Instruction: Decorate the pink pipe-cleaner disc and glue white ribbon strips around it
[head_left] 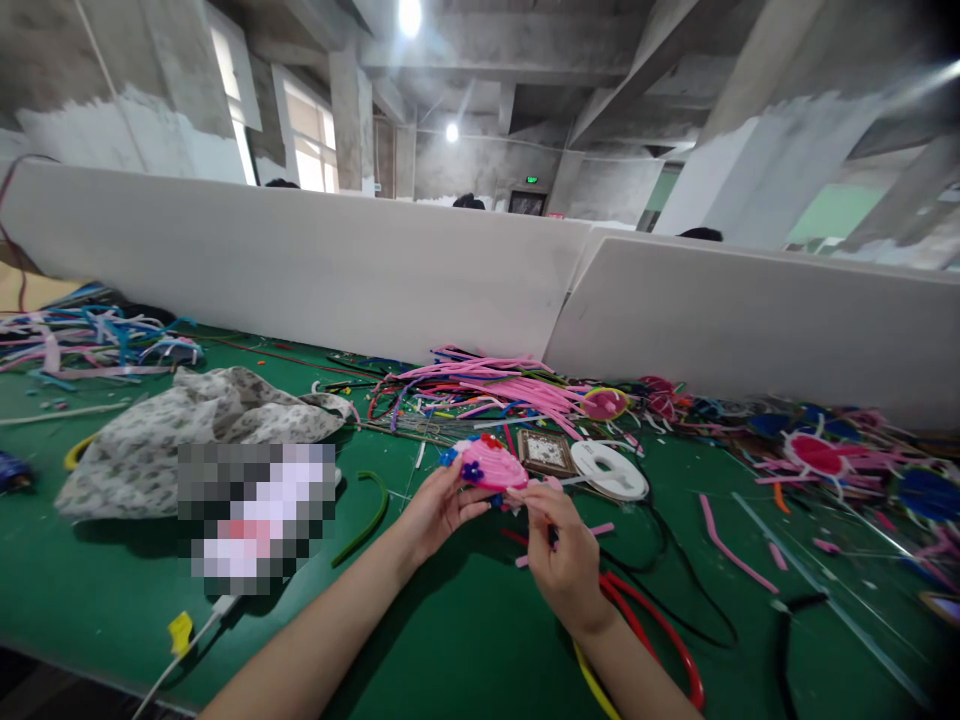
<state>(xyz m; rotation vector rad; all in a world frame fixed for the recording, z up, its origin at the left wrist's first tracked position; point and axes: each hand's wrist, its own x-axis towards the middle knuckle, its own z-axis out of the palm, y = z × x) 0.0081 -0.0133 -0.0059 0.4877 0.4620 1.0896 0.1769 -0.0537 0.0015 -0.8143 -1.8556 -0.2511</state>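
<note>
A pink craft piece [495, 466], rounded and ridged, is held over the green table. Small blue, purple and red flowers sit along its left and top edges. My left hand [437, 512] supports it from the left and below, fingers curled around its edge. At its right end, the fingertips of my right hand [562, 552] are pinched together against the pink edge. Whether a separate small part is between those fingertips cannot be made out. Just behind the hands lie a white spool [636, 482] and a small brown-framed square [546, 453].
A floral cloth [225, 400] and a pixelated object on a white cable [214, 615] lie left. Pink fuzzy strips [480, 378] pile up against a white partition [337, 270]. Finished-looking pink and blue round pieces clutter the right. Red tubing [675, 640] lies by my right forearm.
</note>
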